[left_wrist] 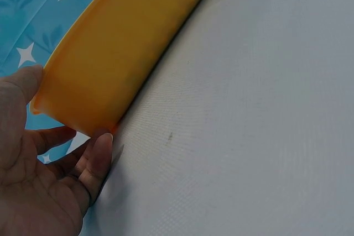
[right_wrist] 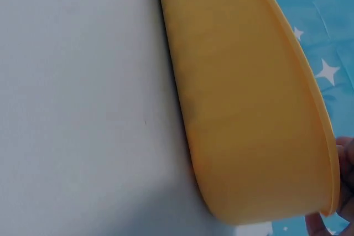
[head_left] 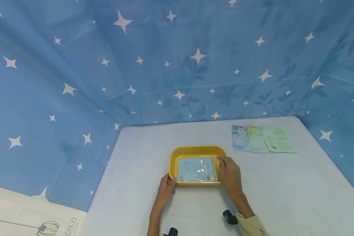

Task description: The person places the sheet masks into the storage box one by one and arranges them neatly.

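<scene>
A yellow rectangular plastic tray stands on the white table. Inside it a light blue sachet in shiny wrapping lies flat, with a barcode at its lower right. My left hand grips the tray's near left corner; in the left wrist view the thumb is at the rim and fingertips are at the base. At the tray's right end is my right hand, its fingertips reaching over the rim beside the sachet's right edge. The right wrist view shows only a few fingers past the rim; whether they pinch anything is hidden.
Three overlapping flat sachets, one blue, one yellow-green and one pale green, lie at the table's back right. A blue curtain with white stars hangs behind the table and along its sides.
</scene>
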Motion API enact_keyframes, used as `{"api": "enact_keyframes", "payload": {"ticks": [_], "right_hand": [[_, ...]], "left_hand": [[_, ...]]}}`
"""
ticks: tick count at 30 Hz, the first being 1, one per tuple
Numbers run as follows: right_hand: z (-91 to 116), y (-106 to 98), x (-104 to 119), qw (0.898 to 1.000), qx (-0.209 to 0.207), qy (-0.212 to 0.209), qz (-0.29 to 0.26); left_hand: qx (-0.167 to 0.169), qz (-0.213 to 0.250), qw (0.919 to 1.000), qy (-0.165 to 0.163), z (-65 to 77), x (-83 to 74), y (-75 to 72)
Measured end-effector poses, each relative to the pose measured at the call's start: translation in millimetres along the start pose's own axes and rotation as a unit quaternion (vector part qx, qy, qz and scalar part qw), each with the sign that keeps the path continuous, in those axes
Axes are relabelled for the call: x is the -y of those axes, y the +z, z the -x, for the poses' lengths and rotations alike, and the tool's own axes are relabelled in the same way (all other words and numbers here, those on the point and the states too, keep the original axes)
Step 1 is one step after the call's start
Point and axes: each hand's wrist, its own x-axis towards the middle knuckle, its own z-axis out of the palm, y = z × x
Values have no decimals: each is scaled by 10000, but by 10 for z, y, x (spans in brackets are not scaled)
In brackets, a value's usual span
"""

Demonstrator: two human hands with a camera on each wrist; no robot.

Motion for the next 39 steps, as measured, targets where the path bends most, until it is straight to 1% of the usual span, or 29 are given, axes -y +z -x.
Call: {"api": "enact_keyframes", "payload": {"ticks": [2, 5, 7, 10, 12, 14, 17, 20, 22, 24, 27, 31, 35, 39], "right_hand": [[-14, -45, -67, 9995, -233, 166, -125], [-45, -122, -214, 9975, -424, 534, -199], [-65, -178, -336, 9955, -450, 816, -145], [-83, -278, -528, 9924, -509, 1120, 25], [-95, -364, -654, 9904, -546, 1265, 135], [-119, -464, -777, 9868, -525, 1518, 222], [-182, -637, -959, 9767, -310, 2102, 303], [-260, -809, -1139, 9614, 69, 2709, 472], [-300, -910, -1264, 9520, 310, 2996, 541], [-330, -989, -1395, 9456, 458, 3173, 558], [-374, -1072, -1556, 9402, 554, 3334, 414], [-415, -1133, -1688, 9376, 595, 3414, 281], [-459, -1156, -1759, 9367, 735, 3389, 496], [-502, -1171, -1842, 9362, 980, 3287, 763]], "left_hand": [[10, -19, 10000, -27, 3, 3, 4], [5, -7, 10000, -36, 11, -3, 4], [9, -25, 10000, -26, 11, -8, 4], [-7, 20, 10000, -10, 7, -14, 9], [-9, 32, 10000, -1, 9, -25, 5], [-5, 46, 10000, 16, 8, -26, -2], [28, 1, 10000, 89, 6, -32, -19], [38, -16, 9999, 119, -6, -26, -19], [35, 4, 9999, 107, -8, -22, -15], [21, 22, 10000, 64, -6, -14, -8], [5, 47, 10000, 55, -8, -8, -8], [-18, 140, 9999, 97, -4, -17, -13], [-65, 236, 9997, 100, 13, -27, -16], [-59, 195, 9998, 75, 19, -4, -9]]}}
